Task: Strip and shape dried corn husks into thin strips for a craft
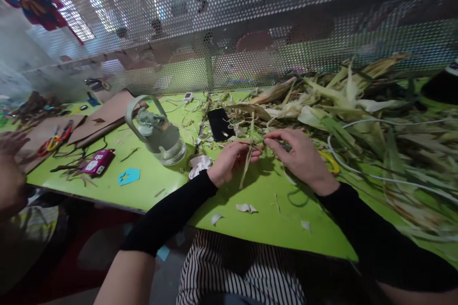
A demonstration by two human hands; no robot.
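My left hand (234, 159) is closed in a pinch on a narrow strip of pale green corn husk (246, 164) that hangs down toward the green table (157, 186). Just to its right, my right hand (298, 157) has its fingers curled and pinches the same husk piece at its top. The two hands nearly touch above the table. Yellow-handled scissors (331, 162) lie partly under my right hand. Both forearms wear black sleeves.
A big heap of corn husks (358, 100) covers the right side. A black phone (219, 124), a clear bottle with a grey-green handle (157, 133), crumpled tissue (199, 164), a pink box (97, 162), cardboard (107, 114) and red-yellow scissors (53, 140) lie left. Another person's hand (10, 167) shows at far left. A perforated metal screen (229, 24) stands behind.
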